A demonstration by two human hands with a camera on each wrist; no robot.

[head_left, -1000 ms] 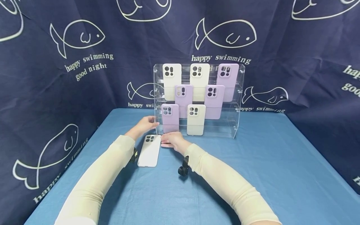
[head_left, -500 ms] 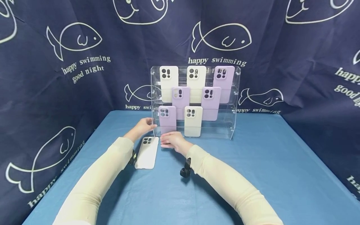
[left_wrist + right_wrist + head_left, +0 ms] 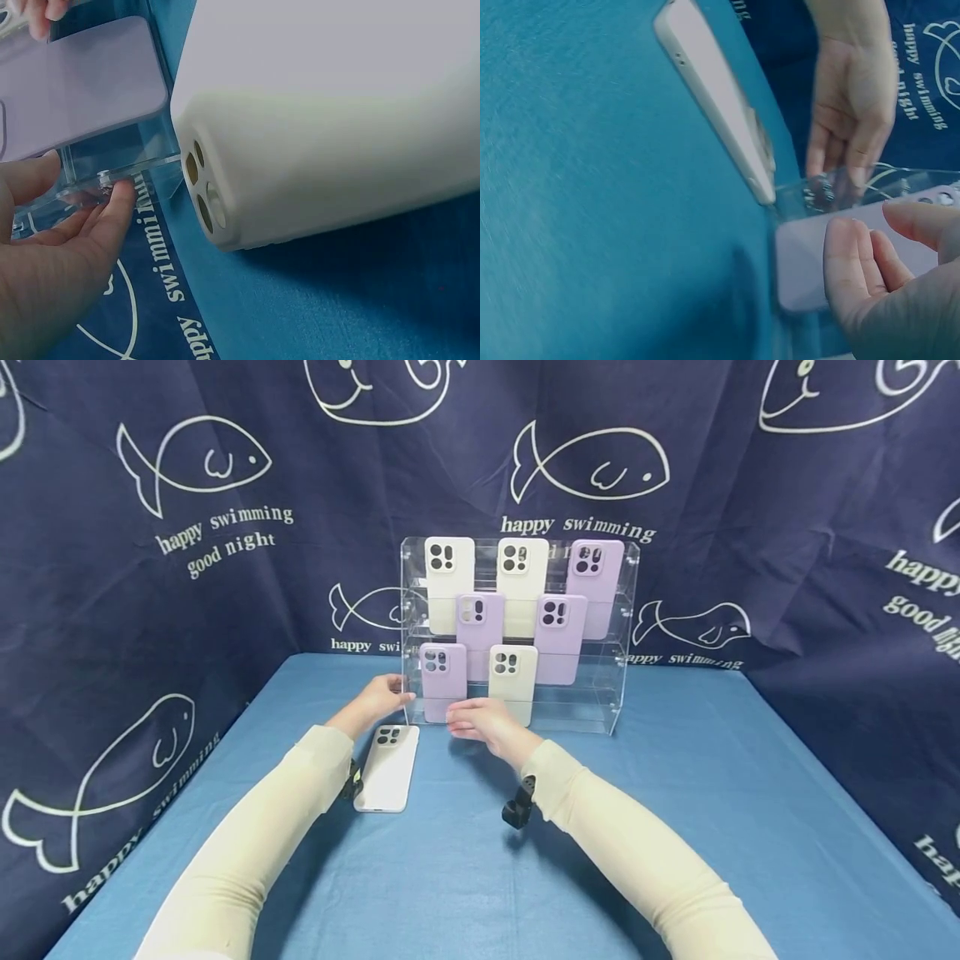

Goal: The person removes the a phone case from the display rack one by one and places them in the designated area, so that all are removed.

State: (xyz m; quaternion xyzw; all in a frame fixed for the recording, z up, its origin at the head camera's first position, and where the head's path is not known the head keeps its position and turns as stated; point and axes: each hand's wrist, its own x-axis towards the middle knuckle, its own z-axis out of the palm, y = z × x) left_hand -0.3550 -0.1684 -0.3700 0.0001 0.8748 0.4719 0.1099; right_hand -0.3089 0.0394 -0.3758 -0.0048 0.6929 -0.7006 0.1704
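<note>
A clear acrylic tiered stand [image 3: 581,712] holds white and lilac phone cases in staggered rows. At its left end, my left hand [image 3: 381,696] grips the side panel, thumb on the inner face and fingers outside, as the left wrist view shows. My right hand [image 3: 486,724] hovers before the bottom tier, between a lilac phone case [image 3: 444,685] and a white phone case [image 3: 513,672]. Its fingers are loosely bent with nothing between them in the right wrist view. A loose white phone case [image 3: 322,112] lies below my left hand, camera cutouts facing up.
Blue cloth [image 3: 420,877] covers the table. Behind the stand and along both sides hangs a navy curtain [image 3: 465,460] with fish drawings. Black wrist cameras [image 3: 517,810] sit under the sleeves, the left one close to the loose case.
My right hand has moved right, away from the lower edge of the left lilac case. The left hand keeps its place at the panel. The head view has shifted slightly.
</note>
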